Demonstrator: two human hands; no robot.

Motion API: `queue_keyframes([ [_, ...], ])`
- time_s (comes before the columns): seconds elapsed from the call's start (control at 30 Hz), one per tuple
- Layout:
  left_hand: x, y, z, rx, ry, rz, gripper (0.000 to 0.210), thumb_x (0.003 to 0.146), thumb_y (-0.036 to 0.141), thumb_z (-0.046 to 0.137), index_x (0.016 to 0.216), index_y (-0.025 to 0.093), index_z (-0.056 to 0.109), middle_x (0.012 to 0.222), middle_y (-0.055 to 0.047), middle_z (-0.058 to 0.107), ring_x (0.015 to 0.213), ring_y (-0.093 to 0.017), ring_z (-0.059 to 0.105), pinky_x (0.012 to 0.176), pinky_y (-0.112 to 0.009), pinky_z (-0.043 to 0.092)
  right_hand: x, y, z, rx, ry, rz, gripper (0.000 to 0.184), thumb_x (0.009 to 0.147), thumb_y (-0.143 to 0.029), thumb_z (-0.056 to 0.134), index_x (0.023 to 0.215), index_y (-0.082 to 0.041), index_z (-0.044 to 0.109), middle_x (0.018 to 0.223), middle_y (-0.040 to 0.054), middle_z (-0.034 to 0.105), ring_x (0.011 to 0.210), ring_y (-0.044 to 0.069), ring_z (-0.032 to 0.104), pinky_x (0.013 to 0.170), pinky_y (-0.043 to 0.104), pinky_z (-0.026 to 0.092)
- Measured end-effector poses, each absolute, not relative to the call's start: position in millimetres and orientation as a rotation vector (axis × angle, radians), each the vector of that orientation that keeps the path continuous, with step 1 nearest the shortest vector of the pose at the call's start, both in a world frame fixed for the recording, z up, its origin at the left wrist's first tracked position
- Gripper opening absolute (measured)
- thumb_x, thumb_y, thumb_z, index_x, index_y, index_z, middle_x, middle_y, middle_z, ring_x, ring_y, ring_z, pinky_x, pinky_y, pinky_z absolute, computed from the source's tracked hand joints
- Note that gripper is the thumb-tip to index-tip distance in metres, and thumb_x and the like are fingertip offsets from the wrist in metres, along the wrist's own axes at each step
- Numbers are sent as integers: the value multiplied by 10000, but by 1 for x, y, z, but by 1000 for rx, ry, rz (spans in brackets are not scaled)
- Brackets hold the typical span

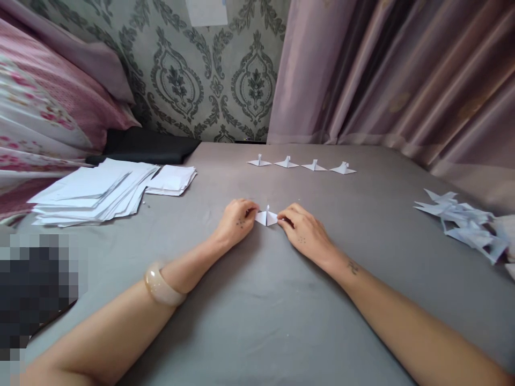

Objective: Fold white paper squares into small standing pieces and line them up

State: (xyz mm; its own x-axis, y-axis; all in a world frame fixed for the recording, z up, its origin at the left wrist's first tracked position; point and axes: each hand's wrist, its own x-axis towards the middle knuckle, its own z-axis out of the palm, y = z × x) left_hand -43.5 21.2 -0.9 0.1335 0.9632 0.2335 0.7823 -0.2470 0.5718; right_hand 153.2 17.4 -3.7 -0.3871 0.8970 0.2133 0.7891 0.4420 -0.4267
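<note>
A white folded paper crane (266, 217) is between my two hands, its wings spread out to the sides and a thin point standing up in the middle. My left hand (238, 221) pinches the tip of its left wing. At the other side, my right hand (301, 229) has the right wing tip between thumb and fingers. Both hands are low over the grey cloth (257, 316). Farther back, several similar paper cranes (287, 162) sit in a row with their wings out.
Stacked white paper sheets (96, 193) lie at the left, with a smaller paper stack (171, 179) beside them. A heap of folded paper pieces (462, 217) is at the far right. Behind are a black item (148, 146), a patterned wall (217, 80) and a curtain (341, 69).
</note>
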Motion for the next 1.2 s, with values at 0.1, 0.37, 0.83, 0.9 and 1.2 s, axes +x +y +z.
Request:
queue_keyframes([
  [0.1, -37, 14, 3, 2035, 1709, 758, 217, 806, 191, 518, 888, 171, 717, 762, -46, 689, 680, -156, 593, 659, -256, 435, 154, 20, -4, -1454, -2233, 330, 169, 891, -227, 477, 899, -232, 646, 992, 28, 619, 840, 155, 596, 691, 273, 406],
  [0.37, -30, 5, 6, 1847, 1740, 699, 213, 777, 231, 536, 917, 170, 684, 692, -29, 667, 642, -161, 585, 639, -276, 435, 145, 8, -3, -1402, -2177, 463, 84, 798, -251, 574, 861, -212, 614, 907, 8, 614, 745, 130, 573, 684, 265, 416],
  [0.83, -29, 7, 4, 2016, 1478, 844, 123, 784, 203, 572, 851, 167, 669, 720, -12, 611, 708, -143, 532, 662, -250, 417, 147, 18, -2, -1292, -2187, 596, 80, 838, -239, 554, 891, -217, 609, 806, 7, 643, 717, 140, 578, 670, 262, 422],
  [0.9, -29, 7, 4, 2034, 1497, 835, 105, 783, 197, 575, 820, 166, 668, 686, -2, 595, 679, -133, 518, 641, -240, 399, 145, 15, -1, -1315, -2096, 611, 74, 815, -234, 565, 877, -215, 600, 748, -5, 643, 647, 130, 565, 635, 257, 423],
  [1.2, -29, 7, 4, 2051, 1524, 835, 130, 781, 189, 570, 826, 166, 689, 667, 9, 591, 623, -107, 510, 602, -217, 371, 138, 10, 3, -1287, -2014, 638, 116, 785, -221, 530, 842, -194, 627, 785, 20, 671, 612, 122, 557, 607, 255, 428],
])
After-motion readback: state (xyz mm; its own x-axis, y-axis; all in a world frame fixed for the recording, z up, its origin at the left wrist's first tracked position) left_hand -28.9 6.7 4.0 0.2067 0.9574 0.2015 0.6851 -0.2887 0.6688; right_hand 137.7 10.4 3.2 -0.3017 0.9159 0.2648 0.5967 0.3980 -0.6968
